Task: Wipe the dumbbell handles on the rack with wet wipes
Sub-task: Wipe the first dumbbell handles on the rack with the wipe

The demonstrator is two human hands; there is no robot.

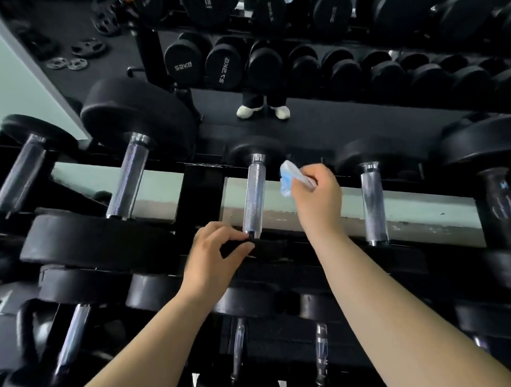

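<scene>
Several black dumbbells lie across the top tier of a black rack (202, 192), their chrome knurled handles pointing away from me. My left hand (214, 252) grips the near black head (267, 246) of the middle dumbbell, right below its chrome handle (255, 196). My right hand (318, 197) holds a crumpled white-blue wet wipe (288, 180) in the air, just right of that handle's far end and apart from it. Another chrome handle (373, 203) lies to the right of my right hand.
Larger dumbbells with chrome handles (129, 177) fill the left of the tier, and a lower tier of dumbbells (239, 344) sits beneath my forearms. A mirror behind the rack reflects more dumbbells, floor plates and a person's white shoes (263, 112).
</scene>
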